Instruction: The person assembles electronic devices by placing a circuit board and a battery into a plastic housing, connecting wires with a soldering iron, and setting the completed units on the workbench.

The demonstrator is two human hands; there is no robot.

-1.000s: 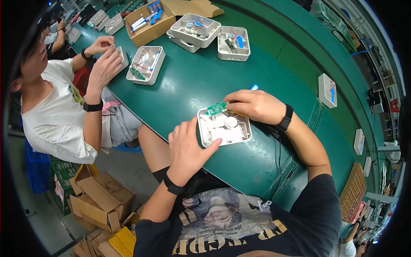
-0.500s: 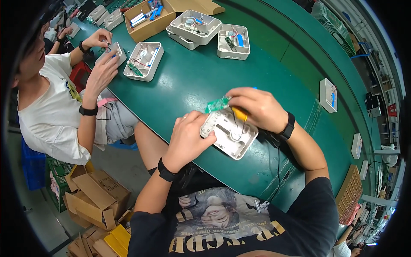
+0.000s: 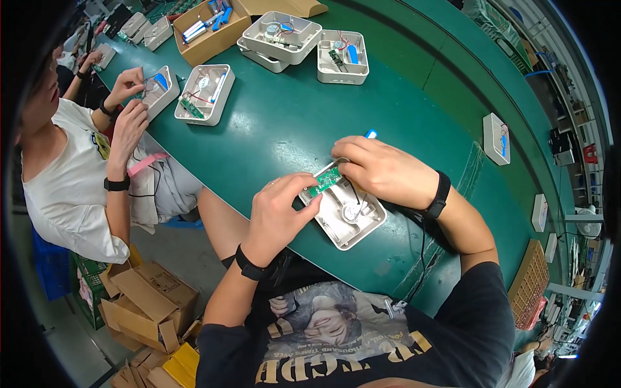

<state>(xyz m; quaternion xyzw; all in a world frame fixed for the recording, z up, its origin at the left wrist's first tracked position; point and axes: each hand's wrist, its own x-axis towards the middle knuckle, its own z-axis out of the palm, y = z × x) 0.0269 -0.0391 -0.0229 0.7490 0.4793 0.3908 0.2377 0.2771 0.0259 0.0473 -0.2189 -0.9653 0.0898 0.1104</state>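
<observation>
A white plastic casing (image 3: 362, 227) lies open on the green table in front of me, with a round speaker-like part (image 3: 351, 213) and thin wires inside. Above its far-left end is a green circuit board (image 3: 325, 182), nearly level. My left hand (image 3: 283, 210) pinches the board's left end between thumb and fingers, close to the casing wall. With its fingers closed, my right hand (image 3: 388, 173) grips the board's right end, hiding its fingertips and that corner. Just beyond the right knuckles shows the tip of a blue battery (image 3: 370, 134).
Similar casings with boards and batteries stand beyond, one (image 3: 206, 95) near a co-worker (image 3: 74, 168) whose hands are on another casing. A cardboard box (image 3: 210, 32) holds blue and white batteries. A black cable (image 3: 422, 258) runs beside my right arm. Cartons (image 3: 152, 304) fill the floor at lower left.
The board has come down from a tilt onto the casing's far end, and my left fingers have closed on it. The yellow item under my right hand no longer shows. The view shifted slightly.
</observation>
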